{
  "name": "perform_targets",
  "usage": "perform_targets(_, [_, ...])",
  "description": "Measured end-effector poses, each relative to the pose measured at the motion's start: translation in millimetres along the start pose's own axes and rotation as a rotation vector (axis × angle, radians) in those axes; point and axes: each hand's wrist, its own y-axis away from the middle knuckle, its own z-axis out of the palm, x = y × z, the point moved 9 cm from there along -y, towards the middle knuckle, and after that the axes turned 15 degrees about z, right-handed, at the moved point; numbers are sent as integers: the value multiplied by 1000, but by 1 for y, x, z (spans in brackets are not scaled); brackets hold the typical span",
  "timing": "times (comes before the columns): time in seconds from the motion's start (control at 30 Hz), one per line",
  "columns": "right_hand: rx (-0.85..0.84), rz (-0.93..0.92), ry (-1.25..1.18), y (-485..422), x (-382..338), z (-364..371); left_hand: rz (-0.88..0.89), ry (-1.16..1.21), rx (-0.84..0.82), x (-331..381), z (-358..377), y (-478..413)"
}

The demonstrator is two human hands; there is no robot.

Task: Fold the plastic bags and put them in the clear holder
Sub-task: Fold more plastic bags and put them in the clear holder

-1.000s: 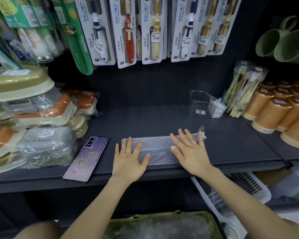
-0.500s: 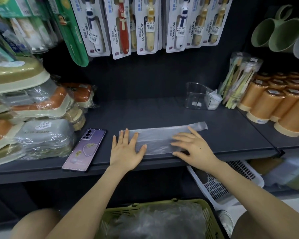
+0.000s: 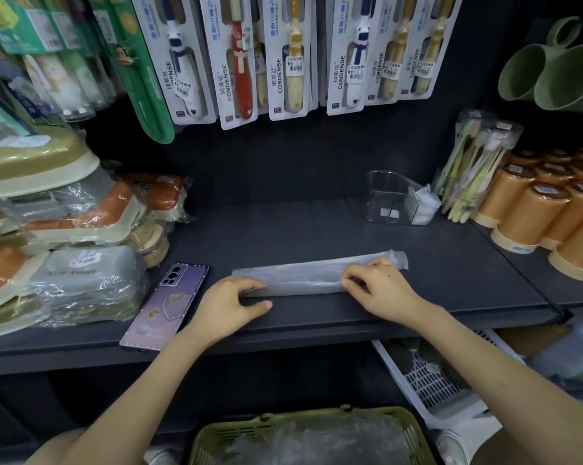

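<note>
Translucent plastic bag [image 3: 312, 276], flattened into a long narrow strip, lying across the dark grey shelf [image 3: 451, 263] and stretched from the left hand [image 3: 228, 307] to the right hand [image 3: 380, 288], far end poking out just beyond the right hand's knuckles. Left hand closed on the strip's near-left corner, thumb [image 3: 255, 305] extended along the near edge and fingers curled over the top, pinching the plastic. Right hand curled the same way over the right part of the strip, fingertips tucked down onto the near edge, gripping the plastic. Just left of the left hand, touching neither hand nor bag: a purple smartphone [image 3: 166, 305] face down, its near end overhanging the shelf lip. Farther left of that hand, a stack of wrapped beige, orange and grey plastic containers [image 3: 62, 236]. Beyond the right hand, well apart from the bag: the clear plastic holder [image 3: 389, 196], upright at the back of the shelf, with some folded whitish plastic already inside at its right side. Right of the holder, a bundle of pastel toothbrushes in clear wrap [image 3: 471, 169], then rows of orange cups [image 3: 545, 203]. Above both hands, carded toothbrushes [image 3: 283, 55] hanging on the back panel. Below the forearms, an olive-green slotted basket [image 3: 412, 427] heaped with crumpled clear plastic, and a white slotted basket [image 3: 404, 385] under the right forearm.
</note>
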Motion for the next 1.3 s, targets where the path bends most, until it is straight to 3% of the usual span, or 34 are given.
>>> perform_targets(0.13, [-188, 128, -82, -19, -1, -1, -82, 54, 34, -21, -7, -15])
perform_targets(0.23, [-307, 280, -299, -30, 12, 5, -138, 31, 20, -28, -8, -22])
perform_targets(0.4, [-284, 373, -345, -48, 32, 11, -194, 60, 16, -37, -5, -28])
perform_targets(0.6, [-296, 487, -276, -56, 42, 22, -369, 148, 177, -47, -13, -30])
perform_targets(0.67, [-305, 496, -198, -57, 39, 22, -382, -20, 252, -39, -23, -27])
perform_targets(0.8, [-306, 498, -111, -59, 34, 21, -38, -597, 303, 12, -24, -32])
perform_targets(0.9, [-302, 502, -92, -58, 33, 20, 160, -571, 195, 38, 8, -42])
perform_targets(1.07, [-314, 517, -70, -58, 34, 21, -111, -487, -161, 17, 59, -45])
perform_targets(1.3, [-343, 511, -110, -58, 35, 24, -211, -517, -222, 5, 67, -41])
